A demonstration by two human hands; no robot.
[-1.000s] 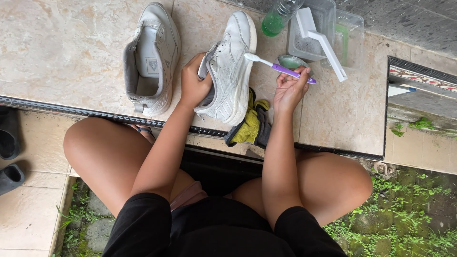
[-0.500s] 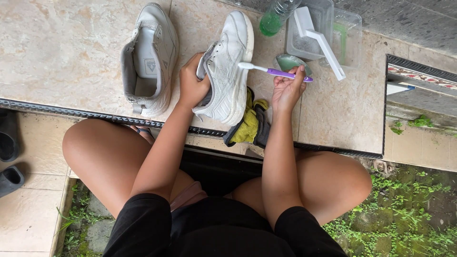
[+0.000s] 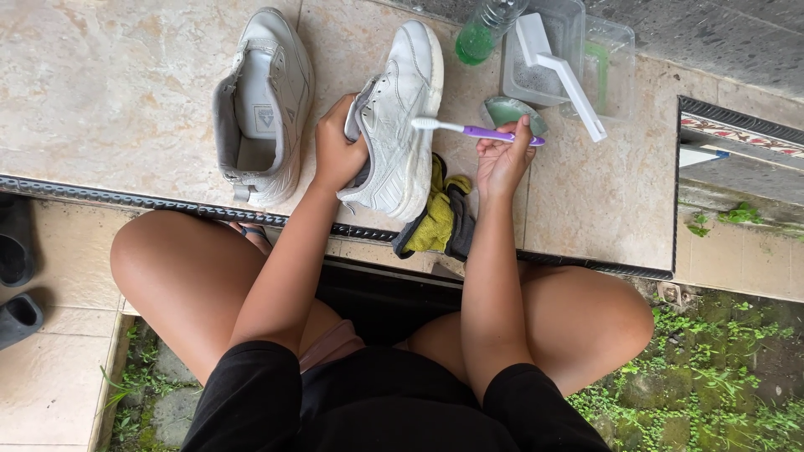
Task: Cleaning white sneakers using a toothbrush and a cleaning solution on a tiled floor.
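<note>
- Left hand (image 3: pixel 337 152) closed around heel opening of a white shoe (image 3: pixel 400 117), fingers inside collar, thumb outside.
- Shoe tipped on its side on the beige tile ledge (image 3: pixel 109 92), toe pointing away from the body, sole toward the right.
- Right hand (image 3: pixel 501 159) pinching a toothbrush (image 3: pixel 469 130) by its purple handle, fingers closed tight on it.
- White brush head just at the sole edge of the held shoe, near the middle; touching or not, cannot tell.
- Second shoe (image 3: pixel 261 105) lying just left of the first, opening up, not touched by any hand.
- Yellow and grey cloth (image 3: pixel 440 219) crumpled under heel end of the held shoe, hanging a little over ledge edge.
- Green bottle (image 3: pixel 484 27) standing beyond the shoe toe, near the top edge of view.
- Clear tub (image 3: pixel 569 42) beside the bottle, with a white scrub brush (image 3: pixel 559 71) resting across it, handle pointing toward the right hand.
- Small green dish (image 3: pixel 511 110) just behind the toothbrush handle, partly hidden by fingers.
- Bare knees on both sides below the ledge, dark sandals (image 3: pixel 18 276) at far left on the floor.
</note>
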